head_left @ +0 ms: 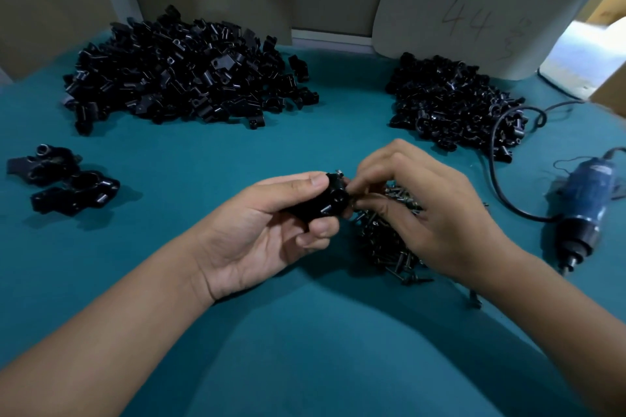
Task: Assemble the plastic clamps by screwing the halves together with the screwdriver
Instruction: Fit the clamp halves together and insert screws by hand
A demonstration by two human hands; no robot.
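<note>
My left hand (267,230) grips a black plastic clamp (330,198) between thumb and fingers, above the teal table (203,152). My right hand (430,210) is at the clamp's right end, its fingertips pinching a small dark screw (339,174) at the clamp's top. Under my right hand lies a heap of dark screws (389,244). A blue electric screwdriver (582,210) lies on the table at the right, its bit pointing toward me, its black cable (498,159) looping away.
A large pile of black clamp halves (183,71) sits at the back left, a smaller pile (454,101) at the back right. Two assembled clamps (61,179) lie at the left. A grey board marked 44 (474,10) leans at the back right.
</note>
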